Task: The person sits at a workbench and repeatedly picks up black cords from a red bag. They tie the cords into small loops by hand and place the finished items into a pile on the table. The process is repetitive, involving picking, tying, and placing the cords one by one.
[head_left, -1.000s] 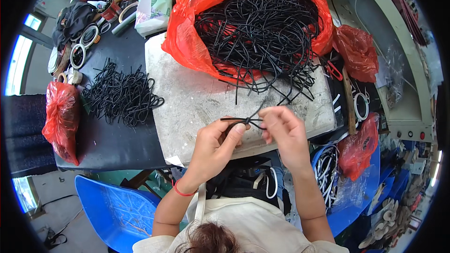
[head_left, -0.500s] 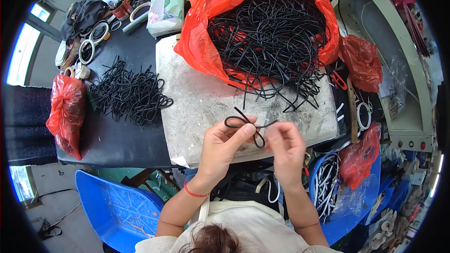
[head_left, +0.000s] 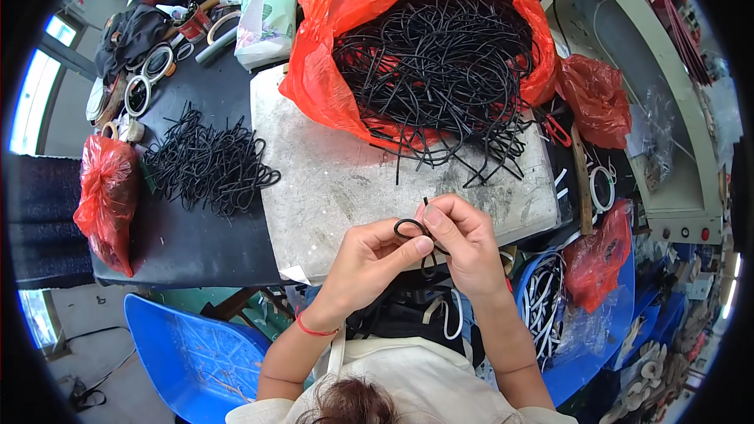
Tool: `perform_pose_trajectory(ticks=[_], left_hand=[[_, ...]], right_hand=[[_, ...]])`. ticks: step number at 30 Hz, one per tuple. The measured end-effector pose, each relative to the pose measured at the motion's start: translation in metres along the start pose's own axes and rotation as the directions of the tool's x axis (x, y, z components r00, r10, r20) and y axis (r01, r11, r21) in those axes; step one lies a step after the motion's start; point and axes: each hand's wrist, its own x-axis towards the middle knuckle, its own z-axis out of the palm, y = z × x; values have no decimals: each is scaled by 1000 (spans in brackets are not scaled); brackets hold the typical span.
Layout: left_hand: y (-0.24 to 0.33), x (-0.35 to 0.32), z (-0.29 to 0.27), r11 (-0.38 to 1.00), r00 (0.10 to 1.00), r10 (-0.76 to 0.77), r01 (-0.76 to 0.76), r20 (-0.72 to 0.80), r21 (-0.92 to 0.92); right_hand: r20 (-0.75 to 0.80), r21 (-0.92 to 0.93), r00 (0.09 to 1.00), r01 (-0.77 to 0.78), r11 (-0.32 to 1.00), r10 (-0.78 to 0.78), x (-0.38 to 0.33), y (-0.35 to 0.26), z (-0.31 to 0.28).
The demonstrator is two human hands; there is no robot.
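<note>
Left hand [head_left: 377, 261] and right hand [head_left: 470, 247] both pinch. At twelve o'clock, a red bag [head_left: 318, 86] spills cords [head_left: 440, 55]; at ten, a black heap [head_left: 208, 161]; between the hands, their looped black cord [head_left: 405, 221] could slip open if either pinch slackens.

A cream top [head_left: 385, 369] is worn, its short sleeves [head_left: 542, 415] cut above the elbows. At its left side a narrow, pale strap [head_left: 337, 352] is seen. The left wrist [head_left: 323, 316] is encircled by a thin red band [head_left: 316, 332], worn like a cord bracelet.
</note>
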Motion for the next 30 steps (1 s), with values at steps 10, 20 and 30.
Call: perform_pose_trajectory(ticks=[10, 20, 30], left_hand=[[0, 9, -2, 963, 977, 67, -117, -204, -244], [-6, 1, 4, 984, 942, 175, -180, -285, 10], [-12, 4, 10, 972, 913, 201, -232, -356, -46]], right_hand=[[-233, 101, 971, 84, 991, -58, 3, -2, 10], [-10, -166, 996, 81, 983, -84, -5, -4, 3], [3, -282, 992, 124, 951, -128, -6, -2, 4]])
